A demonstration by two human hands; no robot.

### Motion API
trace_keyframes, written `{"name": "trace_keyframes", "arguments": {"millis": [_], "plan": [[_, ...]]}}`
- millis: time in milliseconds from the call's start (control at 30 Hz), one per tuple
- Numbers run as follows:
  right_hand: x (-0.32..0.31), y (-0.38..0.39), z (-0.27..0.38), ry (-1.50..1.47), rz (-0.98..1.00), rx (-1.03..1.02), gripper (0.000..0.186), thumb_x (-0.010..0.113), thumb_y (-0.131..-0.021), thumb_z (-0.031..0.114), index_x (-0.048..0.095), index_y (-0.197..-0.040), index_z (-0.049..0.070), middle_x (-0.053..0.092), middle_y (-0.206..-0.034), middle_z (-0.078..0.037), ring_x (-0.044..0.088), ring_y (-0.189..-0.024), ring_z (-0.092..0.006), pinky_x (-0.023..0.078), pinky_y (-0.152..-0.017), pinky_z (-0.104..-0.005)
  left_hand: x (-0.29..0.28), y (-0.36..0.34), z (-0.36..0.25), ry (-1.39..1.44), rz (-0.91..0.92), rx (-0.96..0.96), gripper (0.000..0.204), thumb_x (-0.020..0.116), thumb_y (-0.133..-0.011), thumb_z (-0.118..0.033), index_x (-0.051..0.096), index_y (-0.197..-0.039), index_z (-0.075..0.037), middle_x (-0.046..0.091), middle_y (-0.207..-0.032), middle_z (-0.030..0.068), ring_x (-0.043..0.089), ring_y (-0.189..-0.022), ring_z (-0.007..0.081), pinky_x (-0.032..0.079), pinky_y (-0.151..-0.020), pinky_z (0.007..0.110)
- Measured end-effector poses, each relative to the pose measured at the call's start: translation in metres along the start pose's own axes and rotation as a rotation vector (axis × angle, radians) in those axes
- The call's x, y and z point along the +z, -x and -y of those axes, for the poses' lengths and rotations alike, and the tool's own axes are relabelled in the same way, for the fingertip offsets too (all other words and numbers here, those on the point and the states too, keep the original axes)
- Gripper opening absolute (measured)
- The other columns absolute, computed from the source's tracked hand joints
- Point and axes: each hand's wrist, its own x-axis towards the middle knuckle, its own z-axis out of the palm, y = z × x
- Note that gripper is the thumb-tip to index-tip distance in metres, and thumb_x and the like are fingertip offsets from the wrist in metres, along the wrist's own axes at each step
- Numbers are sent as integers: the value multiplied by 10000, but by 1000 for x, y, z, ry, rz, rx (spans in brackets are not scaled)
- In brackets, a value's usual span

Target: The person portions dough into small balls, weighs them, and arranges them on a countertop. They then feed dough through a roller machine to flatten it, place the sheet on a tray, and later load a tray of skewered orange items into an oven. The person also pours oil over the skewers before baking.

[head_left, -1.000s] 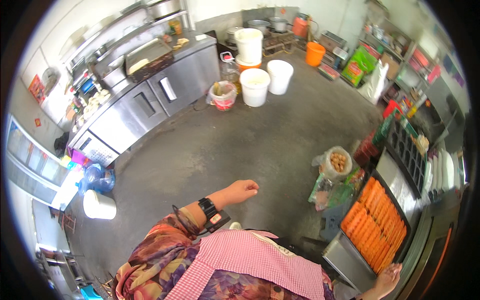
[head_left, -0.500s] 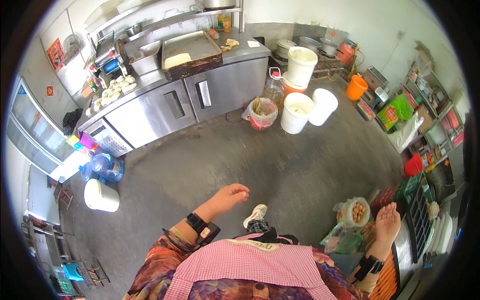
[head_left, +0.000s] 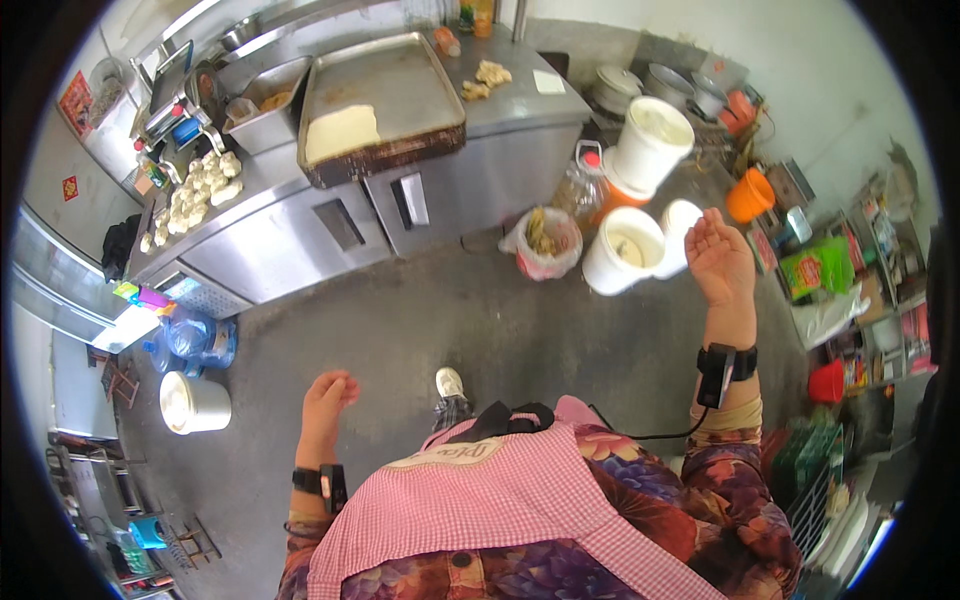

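Note:
Both of my hands are empty and held away from the worktop. My left hand (head_left: 328,402) hangs low over the floor, its fingers loosely bent. Raised on the other side, my right hand (head_left: 718,262) has its palm showing and its fingers extended. In the picture it overlaps a white bucket (head_left: 676,228), but no contact can be seen. Ahead on the steel counter (head_left: 505,100), a flat sheet of pale dough (head_left: 341,133) lies on a large metal tray (head_left: 400,75). Left of it are several pieces of dough (head_left: 200,190) beside a metal rolling machine (head_left: 180,118).
An open white bucket (head_left: 624,250) and a bag-lined bin (head_left: 542,245) stand before the counter's right end. Blue water bottles (head_left: 200,335) and a lidded white bucket (head_left: 195,402) are on the left floor. An orange bucket (head_left: 750,195) and loaded shelves (head_left: 880,270) line the right.
The counter and tray appear closer. My right hand has swung up and forward from beside the bag of round brown items; my left hand has moved left. The stepping foot has shifted left in view.

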Motion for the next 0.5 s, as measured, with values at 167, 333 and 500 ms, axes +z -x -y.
{"name": "trace_keyframes", "arguments": {"millis": [167, 333, 500], "plan": [[86, -151, -59, 40, 109, 64, 295, 549, -815, 12, 535, -1109, -1, 624, -990, -95, 595, -890, -210, 484, -843, -369, -2, -115, -31, 42, -125, -20, 185, 515, -933, -127, 579, -1064, -12, 636, -927, 86, 620, -820, 161, 515, -730, 278], [158, -286, -102, 154, 153, 169, 313, 558, -834, 36, 500, -1139, -4, 599, -1025, -123, 588, -900, -236, 494, -843, -384, 45, -235, -86, -24, -60, 203, 184, 548, -909, -104, 575, -1068, -18, 624, -970, 75, 600, -891, 157, 491, -784, 287], [217, -443, -139, 265, 256, 202, 299, 570, -838, 57, 497, -1123, 7, 607, -988, -112, 588, -895, -226, 493, -837, -364, 107, -336, -153, -631, -242, 746, 235, 580, -865, -85, 556, -1094, -36, 556, -1140, 111, 498, -1134, 278, 411, -952, 398]]}}
